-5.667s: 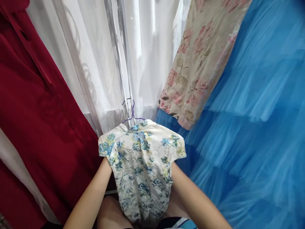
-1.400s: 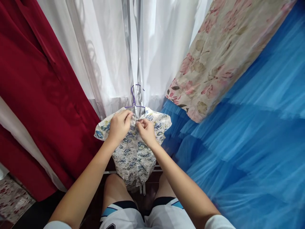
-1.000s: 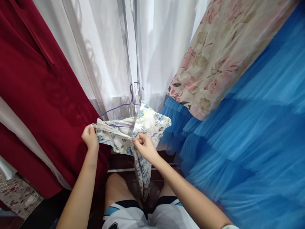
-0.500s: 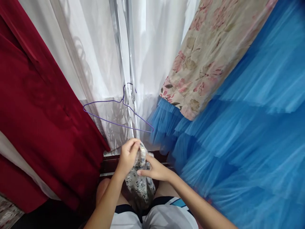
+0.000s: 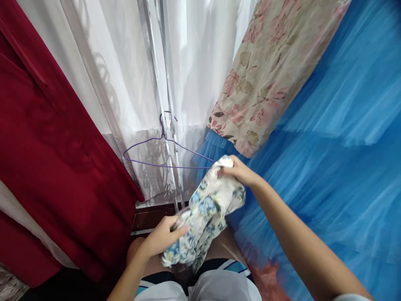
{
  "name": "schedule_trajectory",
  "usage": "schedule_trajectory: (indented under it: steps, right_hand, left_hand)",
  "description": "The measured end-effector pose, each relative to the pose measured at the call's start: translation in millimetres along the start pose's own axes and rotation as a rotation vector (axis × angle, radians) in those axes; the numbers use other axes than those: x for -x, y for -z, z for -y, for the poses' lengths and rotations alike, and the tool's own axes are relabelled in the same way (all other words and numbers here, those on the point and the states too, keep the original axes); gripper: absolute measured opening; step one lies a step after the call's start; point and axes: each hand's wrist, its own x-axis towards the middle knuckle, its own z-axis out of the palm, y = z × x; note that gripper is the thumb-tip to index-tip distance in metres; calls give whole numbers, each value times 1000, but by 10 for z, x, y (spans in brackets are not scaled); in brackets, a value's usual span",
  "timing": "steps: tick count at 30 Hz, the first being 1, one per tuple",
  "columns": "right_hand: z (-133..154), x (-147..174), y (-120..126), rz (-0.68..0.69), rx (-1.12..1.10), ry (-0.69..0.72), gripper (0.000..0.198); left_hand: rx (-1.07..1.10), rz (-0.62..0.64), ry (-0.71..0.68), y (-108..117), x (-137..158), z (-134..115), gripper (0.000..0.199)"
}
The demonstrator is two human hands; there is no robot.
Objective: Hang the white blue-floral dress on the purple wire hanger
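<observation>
A white garment with a blue and yellow floral print is stretched between my hands above my lap. My right hand grips its upper end, right beside the right corner of a purple wire hanger. Lower down, my left hand pinches the garment's left side, the thumb lying over the fabric. The hanger hangs by its hook on a metal rail frame, and its right tip is hidden behind the cloth. What kind of garment it is I cannot make out.
Upright metal rails stand before a white curtain. Dark red cloth hangs at the left. On the right hang a beige cloth with pink flowers and blue layered tulle. Orange-red fabric lies low at the right.
My right hand has moved up and right, spreading the bunched garment out toward the hanger. My left hand has moved down the cloth. The hanger has tilted, its left end shifting right and down.
</observation>
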Motion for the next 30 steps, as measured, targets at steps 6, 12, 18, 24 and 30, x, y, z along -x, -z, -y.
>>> schedule_trajectory:
  steps: [6,12,18,24,30]
  right_hand:
    - [111,-874,-102,-40,-129,54,23]
    - [131,-1015,-499,105,-101,148,36]
    - [218,-941,-457,176,78,228,44]
    - [320,-895,-405,166,23,186,33]
    - [275,-751,-233,122,-48,5,44]
  left_hand:
    - [-190,-326,-148,612,77,-172,34]
    - [-803,-548,-228,1775,61,12,25]
    - [-1025,-616,-142,2743,-368,-24,29]
    - [-786,-741,-265,2787,-955,-626,27]
    - [-408,-627,-427,2410,-1107,-817,40]
